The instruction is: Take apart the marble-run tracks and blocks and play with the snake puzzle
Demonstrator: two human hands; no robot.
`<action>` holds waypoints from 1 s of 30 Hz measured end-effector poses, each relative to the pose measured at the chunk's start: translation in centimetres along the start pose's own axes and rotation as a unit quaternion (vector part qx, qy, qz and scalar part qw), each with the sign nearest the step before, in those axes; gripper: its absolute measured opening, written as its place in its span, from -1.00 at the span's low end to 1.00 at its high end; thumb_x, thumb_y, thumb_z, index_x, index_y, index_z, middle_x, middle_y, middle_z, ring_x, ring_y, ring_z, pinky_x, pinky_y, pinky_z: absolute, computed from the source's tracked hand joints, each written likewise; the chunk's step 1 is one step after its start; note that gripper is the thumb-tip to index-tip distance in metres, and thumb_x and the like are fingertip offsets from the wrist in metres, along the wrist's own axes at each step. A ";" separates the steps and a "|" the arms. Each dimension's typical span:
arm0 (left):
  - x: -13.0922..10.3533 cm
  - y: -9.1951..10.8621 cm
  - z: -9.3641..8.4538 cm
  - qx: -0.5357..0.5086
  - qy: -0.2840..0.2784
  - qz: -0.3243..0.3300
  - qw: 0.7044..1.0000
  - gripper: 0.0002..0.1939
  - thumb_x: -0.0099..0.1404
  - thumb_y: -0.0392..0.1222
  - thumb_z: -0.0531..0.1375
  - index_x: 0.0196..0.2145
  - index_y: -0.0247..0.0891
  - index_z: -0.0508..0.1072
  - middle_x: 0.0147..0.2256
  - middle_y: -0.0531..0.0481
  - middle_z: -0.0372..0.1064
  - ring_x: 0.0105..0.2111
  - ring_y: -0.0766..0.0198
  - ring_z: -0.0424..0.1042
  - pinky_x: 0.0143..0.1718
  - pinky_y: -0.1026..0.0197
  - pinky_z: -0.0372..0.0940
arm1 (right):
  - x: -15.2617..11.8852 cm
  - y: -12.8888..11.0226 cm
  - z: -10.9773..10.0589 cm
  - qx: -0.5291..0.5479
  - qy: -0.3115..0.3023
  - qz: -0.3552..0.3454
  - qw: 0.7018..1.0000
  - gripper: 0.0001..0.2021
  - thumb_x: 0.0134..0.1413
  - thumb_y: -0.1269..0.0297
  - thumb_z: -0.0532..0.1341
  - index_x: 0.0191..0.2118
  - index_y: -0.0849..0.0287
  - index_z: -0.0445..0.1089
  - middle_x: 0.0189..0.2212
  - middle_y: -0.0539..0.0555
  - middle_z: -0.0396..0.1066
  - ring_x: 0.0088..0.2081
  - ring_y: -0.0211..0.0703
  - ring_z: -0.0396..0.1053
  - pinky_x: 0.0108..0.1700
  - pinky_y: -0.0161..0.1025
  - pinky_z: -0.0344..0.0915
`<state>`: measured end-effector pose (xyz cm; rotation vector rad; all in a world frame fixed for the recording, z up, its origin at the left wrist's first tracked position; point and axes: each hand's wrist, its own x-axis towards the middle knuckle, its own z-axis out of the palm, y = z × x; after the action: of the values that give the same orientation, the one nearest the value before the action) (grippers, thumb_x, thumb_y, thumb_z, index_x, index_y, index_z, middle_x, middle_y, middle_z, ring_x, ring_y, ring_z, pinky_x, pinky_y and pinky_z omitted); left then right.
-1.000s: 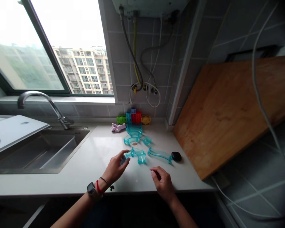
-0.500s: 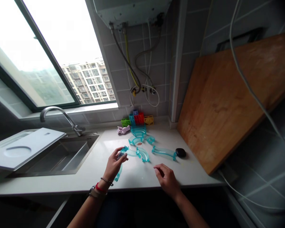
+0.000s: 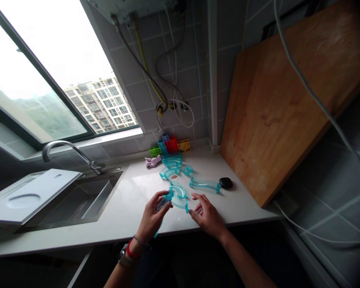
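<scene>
My left hand (image 3: 157, 209) grips joined, curved pieces of clear teal track (image 3: 180, 203) between thumb and fingers; one curve hangs down below the palm. At the right end of the held track is my right hand (image 3: 204, 212), fingers apart, its thumb and index tips at or very near that end. Just behind the held pieces lies another curved teal piece (image 3: 179, 189). A wavy teal track (image 3: 204, 185) rests on the counter to the right, its end beside a black rounded object (image 3: 226, 183).
More teal pieces (image 3: 171, 161) lie farther back, before green, blue, red (image 3: 171, 145) and yellow blocks and a pale pink piece (image 3: 153, 161). At left are the sink (image 3: 78, 200), faucet (image 3: 69, 145) and a white panel (image 3: 30, 196). A wooden board (image 3: 276, 108) leans at right.
My left hand has moved right with the track, which now shows in front of the loose curve. My right hand has opened its fingers and come up to the track's end. The view has shifted.
</scene>
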<state>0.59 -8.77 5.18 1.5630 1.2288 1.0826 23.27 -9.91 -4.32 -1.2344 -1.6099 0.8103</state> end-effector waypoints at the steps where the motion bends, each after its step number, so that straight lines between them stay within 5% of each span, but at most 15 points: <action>1: -0.1 0.0 0.2 -0.001 -0.005 -0.002 1.000 -0.60 0.34 -0.02 0.34 0.05 -0.24 0.45 -0.26 -0.08 0.61 -0.20 0.09 0.59 -0.04 0.06 0.41 | -0.1 -0.2 -0.2 -0.003 -0.012 -0.005 1.000 -0.43 0.20 0.25 0.31 0.31 0.00 0.26 0.11 0.14 0.42 -0.24 -0.16 0.52 -0.21 -0.21 0.51; 6: 0.2 -1.3 1.3 -0.001 -0.006 -0.014 1.000 -0.60 0.33 0.00 0.34 0.01 -0.25 0.45 -0.27 -0.10 0.63 -0.20 0.07 0.61 -0.06 0.07 0.43 | -0.3 -1.0 -0.5 -0.036 -0.069 -0.035 0.996 -0.34 0.11 0.12 0.43 0.31 -0.05 0.31 0.02 0.09 0.52 -0.24 -0.13 0.54 -0.13 -0.18 0.50; 9: 1.1 -2.7 2.2 -0.007 0.017 -0.021 1.000 -0.59 0.31 0.04 0.34 -0.03 -0.26 0.44 -0.28 -0.12 0.62 -0.21 0.05 0.63 -0.10 0.07 0.45 | -0.4 -1.2 0.3 -0.085 -0.066 -0.046 0.993 -0.32 0.03 0.08 0.49 0.28 0.01 0.38 0.04 0.17 0.53 -0.08 0.07 0.52 0.04 -0.01 0.44; 13: 1.8 -3.7 2.5 -0.010 0.051 -0.027 0.998 -0.55 0.34 0.14 0.26 -0.02 -0.26 0.37 -0.33 -0.07 0.56 -0.25 0.07 0.62 -0.12 0.03 0.48 | -0.7 -1.2 1.3 -0.132 -0.044 -0.051 0.989 -0.68 0.19 0.23 0.38 0.05 0.04 0.54 -0.03 0.17 0.54 -0.01 0.14 0.49 0.09 0.02 0.39; 17: 2.1 -3.8 0.4 0.048 0.102 -0.036 0.993 -0.51 0.33 0.22 0.23 -0.03 -0.25 0.37 -0.42 0.06 0.41 -0.43 0.21 0.48 -0.29 0.11 0.45 | -0.7 -1.0 1.5 -0.151 -0.021 -0.044 0.987 -0.84 0.26 0.41 0.26 -0.11 0.06 0.55 -0.15 0.12 0.52 -0.12 0.03 0.52 -0.01 -0.08 0.43; 21: 4.0 -4.2 -3.2 0.167 0.153 -0.043 0.973 -0.54 0.32 0.16 0.24 -0.02 -0.23 0.41 -0.32 0.00 0.42 -0.38 0.19 0.44 -0.28 0.12 0.38 | -0.8 -0.7 1.6 -0.159 -0.008 -0.049 0.986 -0.86 0.24 0.43 0.27 -0.17 0.06 0.53 -0.21 0.11 0.50 -0.17 0.02 0.50 -0.06 -0.09 0.43; 25: 6.6 -6.0 -5.5 0.285 0.139 -0.053 0.947 -0.56 0.29 -0.06 0.26 0.08 -0.26 0.41 -0.18 -0.13 0.45 -0.19 0.03 0.49 -0.07 -0.05 0.37 | -1.1 -0.4 1.7 -0.156 0.001 -0.064 0.986 -0.86 0.24 0.47 0.26 -0.20 0.07 0.51 -0.26 0.11 0.50 -0.18 0.03 0.48 -0.07 -0.07 0.42; 30: 8.1 -8.8 -5.3 0.381 0.089 -0.045 0.919 -0.57 0.38 -0.18 0.20 0.17 -0.31 0.38 0.03 -0.27 0.39 0.04 -0.06 0.46 0.06 -0.14 0.35 | -1.2 0.0 1.6 -0.130 0.014 -0.077 0.988 -0.83 0.24 0.50 0.25 -0.22 0.07 0.51 -0.29 0.08 0.52 -0.20 -0.01 0.49 -0.08 -0.11 0.42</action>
<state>-5.49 1.11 -0.81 1.9648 1.9860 0.7183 21.88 -11.01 -5.22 -1.2754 -1.8053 0.4956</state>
